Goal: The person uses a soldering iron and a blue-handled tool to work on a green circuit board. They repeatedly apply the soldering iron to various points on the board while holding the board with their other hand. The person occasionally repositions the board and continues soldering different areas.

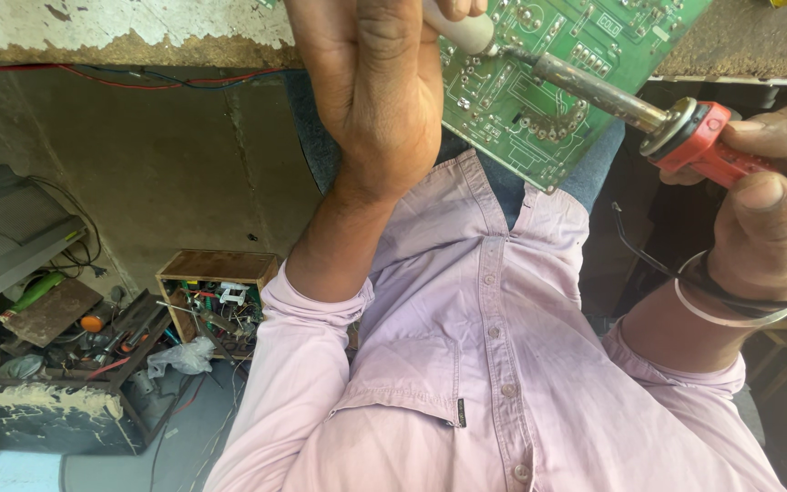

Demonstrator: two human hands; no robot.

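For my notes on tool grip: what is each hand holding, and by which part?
The right hand holds the red-handled soldering iron by its red handle. The left hand grips a pale rounded handle; the tool's remainder is hidden.

Left hand (380, 91) and right hand (767, 210) clenched

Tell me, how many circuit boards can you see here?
2. One green circuit board is at the soldering iron tip; another sits in the wooden box lower left. Clutter may hide more.

The person wore a pale pink button-up shirt (494, 364) with rolled sleeves; a silver bangle (730, 314) circled the right wrist.
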